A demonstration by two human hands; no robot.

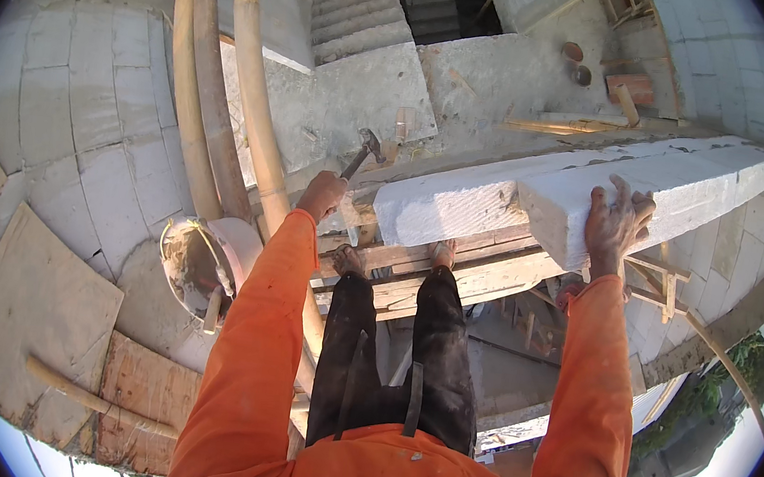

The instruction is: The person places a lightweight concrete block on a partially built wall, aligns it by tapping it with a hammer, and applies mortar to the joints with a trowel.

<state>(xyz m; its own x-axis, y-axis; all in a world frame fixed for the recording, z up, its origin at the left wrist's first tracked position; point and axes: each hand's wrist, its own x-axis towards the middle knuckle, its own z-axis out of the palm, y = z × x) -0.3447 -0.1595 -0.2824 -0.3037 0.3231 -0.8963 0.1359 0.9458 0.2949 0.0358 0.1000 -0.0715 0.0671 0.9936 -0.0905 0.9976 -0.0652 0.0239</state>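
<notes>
White aerated concrete block point(590, 209), long and rectangular, resting atop the white block wall point(724, 172), near end just above the rough wooden scaffold planks point(453, 269). Right hand point(616, 224) spread flat over the block's near top edge, fingers wide, pressing rather than clasping. Left hand point(321, 195) closed tight around the handle of a metal-headed hammer point(365, 148), head raised up and away from the body. 2 bare feet on the planks, black trousers and orange sleeves below. Bamboo scaffold poles point(249, 85) rising close beside the left arm, crowding that side. White plastic bucket of grey mortar point(197, 266) just left of the planks, near the left elbow. Grey concrete stairs point(359, 13) farther off. Block's long axis running from near centre toward the upper right, along the wall's line.
</notes>
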